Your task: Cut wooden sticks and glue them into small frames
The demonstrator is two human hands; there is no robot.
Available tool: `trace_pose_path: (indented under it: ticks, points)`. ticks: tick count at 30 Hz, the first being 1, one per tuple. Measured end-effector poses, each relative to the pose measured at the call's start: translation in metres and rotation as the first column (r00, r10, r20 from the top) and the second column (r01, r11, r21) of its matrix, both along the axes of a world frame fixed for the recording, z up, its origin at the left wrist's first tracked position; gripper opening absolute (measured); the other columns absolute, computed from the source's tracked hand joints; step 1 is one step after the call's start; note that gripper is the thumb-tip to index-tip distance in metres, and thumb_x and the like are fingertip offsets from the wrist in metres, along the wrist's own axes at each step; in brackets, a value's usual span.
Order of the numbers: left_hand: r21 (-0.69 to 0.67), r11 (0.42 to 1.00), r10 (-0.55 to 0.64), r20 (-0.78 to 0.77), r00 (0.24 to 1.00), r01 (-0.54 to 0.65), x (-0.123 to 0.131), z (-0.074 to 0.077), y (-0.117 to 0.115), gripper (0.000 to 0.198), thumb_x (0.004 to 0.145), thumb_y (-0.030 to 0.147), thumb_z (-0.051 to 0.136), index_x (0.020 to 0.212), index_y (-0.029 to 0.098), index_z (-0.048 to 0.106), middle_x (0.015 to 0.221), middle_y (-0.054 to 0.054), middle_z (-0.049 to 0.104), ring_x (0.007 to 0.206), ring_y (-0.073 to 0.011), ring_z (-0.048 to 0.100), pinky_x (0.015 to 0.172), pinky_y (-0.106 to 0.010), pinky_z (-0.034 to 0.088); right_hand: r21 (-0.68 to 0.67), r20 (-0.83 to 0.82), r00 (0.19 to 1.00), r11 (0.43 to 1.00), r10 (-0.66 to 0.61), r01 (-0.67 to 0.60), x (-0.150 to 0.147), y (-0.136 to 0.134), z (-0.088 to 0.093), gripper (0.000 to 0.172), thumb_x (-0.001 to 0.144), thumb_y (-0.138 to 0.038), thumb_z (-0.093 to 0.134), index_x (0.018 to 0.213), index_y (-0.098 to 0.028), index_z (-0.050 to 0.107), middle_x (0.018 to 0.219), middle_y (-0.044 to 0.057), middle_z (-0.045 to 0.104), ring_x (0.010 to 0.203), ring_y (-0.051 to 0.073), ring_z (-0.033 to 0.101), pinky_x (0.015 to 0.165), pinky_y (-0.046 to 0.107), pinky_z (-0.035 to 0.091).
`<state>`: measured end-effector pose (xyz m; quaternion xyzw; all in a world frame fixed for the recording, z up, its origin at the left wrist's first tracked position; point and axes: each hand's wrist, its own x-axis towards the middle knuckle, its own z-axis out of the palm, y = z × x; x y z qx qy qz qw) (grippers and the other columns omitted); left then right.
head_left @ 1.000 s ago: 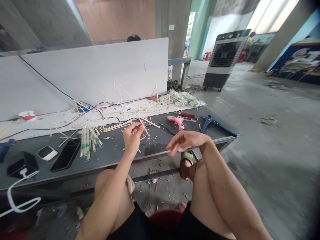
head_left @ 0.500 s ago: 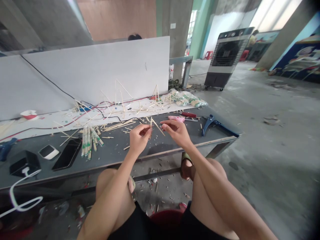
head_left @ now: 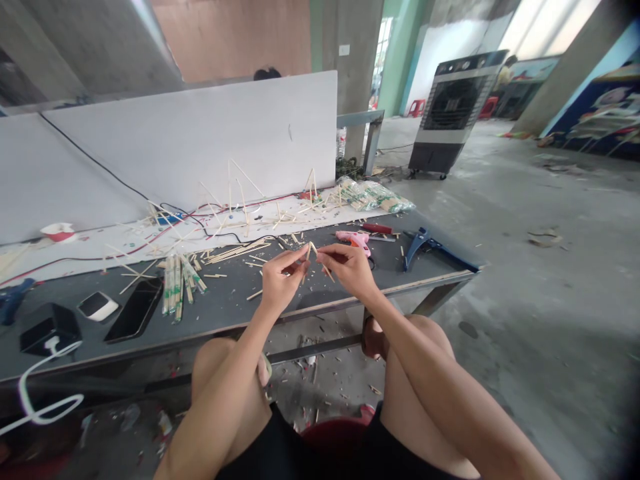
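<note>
Above the near edge of the bench, two thin wooden sticks [head_left: 313, 248] meet at the top in an upside-down V. My left hand [head_left: 283, 277] pinches the left stick close to that peak. The right stick is gripped between the thumb and fingers of my right hand [head_left: 351, 268], and its lower end shows below them. Fingers hide the middle of both sticks. A pink hot glue gun [head_left: 354, 239] lies just behind my right hand. Loose wooden sticks [head_left: 235, 253] and short offcuts are scattered to the left of my hands.
Wrapped chopsticks [head_left: 173, 283], a phone [head_left: 135, 310] and a black box with a white cable [head_left: 50, 330] lie left. Stick frames [head_left: 240, 200] stand by the white panel [head_left: 200, 143]. A blue hand cutter [head_left: 423, 250] and red-handled tool [head_left: 377, 229] lie right.
My right hand has moved left and closed on the right stick. The sticks' tops now meet between my fingertips. More of the glue gun shows.
</note>
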<state>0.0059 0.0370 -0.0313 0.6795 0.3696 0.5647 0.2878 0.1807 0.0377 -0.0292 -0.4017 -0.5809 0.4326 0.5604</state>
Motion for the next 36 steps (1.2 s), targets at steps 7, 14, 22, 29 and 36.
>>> trace_pose_path:
  ticks: [7, 14, 22, 29, 36]
  points:
    - [-0.015, 1.000, -0.006, 0.026, 1.000, 0.006, 0.002, -0.003, -0.002, 0.029, 0.081, 0.028, 0.074, 0.109, 0.025, 0.079, 0.086, -0.005, 0.072, 0.057, -0.0122, 0.057, 0.051, -0.026, 0.049, 0.002, -0.006, 1.000, 1.000, 0.000, 0.000, 0.001, 0.000, 0.000, 0.030, 0.075, -0.049, 0.076, 0.087, -0.022, 0.075, 0.070, 0.004, 0.070, 0.059, 0.020, 0.062, 0.058, 0.036, 0.051]
    - [-0.096, 0.991, -0.086, 0.039, 0.995, 0.090, -0.003, -0.001, 0.001, 0.030, 0.078, 0.031, 0.078, 0.107, 0.025, 0.079, 0.086, -0.005, 0.071, 0.058, -0.0125, 0.058, 0.050, -0.026, 0.048, -0.013, 0.006, 0.999, 0.999, 0.038, -0.038, 0.004, -0.002, 0.003, 0.034, 0.073, -0.055, 0.076, 0.084, -0.023, 0.075, 0.065, 0.004, 0.067, 0.059, 0.021, 0.062, 0.060, 0.037, 0.052]
    - [-0.099, 0.984, -0.147, 0.004, 0.989, 0.147, -0.008, 0.000, -0.001, 0.026, 0.079, 0.031, 0.077, 0.105, 0.025, 0.080, 0.082, -0.004, 0.069, 0.059, -0.0132, 0.059, 0.053, -0.027, 0.050, -0.019, 0.028, 0.996, 0.996, 0.087, -0.087, 0.008, -0.006, 0.002, 0.037, 0.072, -0.059, 0.076, 0.082, -0.023, 0.076, 0.062, 0.003, 0.064, 0.058, 0.020, 0.061, 0.059, 0.036, 0.051]
    - [-0.110, 0.979, -0.175, -0.020, 0.984, 0.172, -0.011, 0.001, -0.003, 0.025, 0.081, 0.031, 0.076, 0.104, 0.025, 0.080, 0.086, -0.005, 0.070, 0.061, -0.0140, 0.061, 0.054, -0.028, 0.052, -0.027, 0.018, 0.995, 0.995, 0.093, -0.093, 0.007, -0.007, 0.002, 0.035, 0.072, -0.057, 0.077, 0.081, -0.022, 0.074, 0.063, 0.003, 0.065, 0.058, 0.021, 0.062, 0.059, 0.036, 0.051]
    - [-0.110, 0.977, -0.186, -0.038, 0.982, 0.181, -0.013, 0.001, -0.004, 0.024, 0.082, 0.031, 0.075, 0.104, 0.024, 0.080, 0.086, -0.006, 0.071, 0.063, -0.0152, 0.063, 0.056, -0.029, 0.052, -0.013, 0.018, 0.994, 0.994, 0.111, -0.111, 0.005, -0.005, -0.003, 0.034, 0.074, -0.054, 0.077, 0.082, -0.022, 0.075, 0.064, 0.004, 0.066, 0.057, 0.020, 0.061, 0.057, 0.035, 0.050]
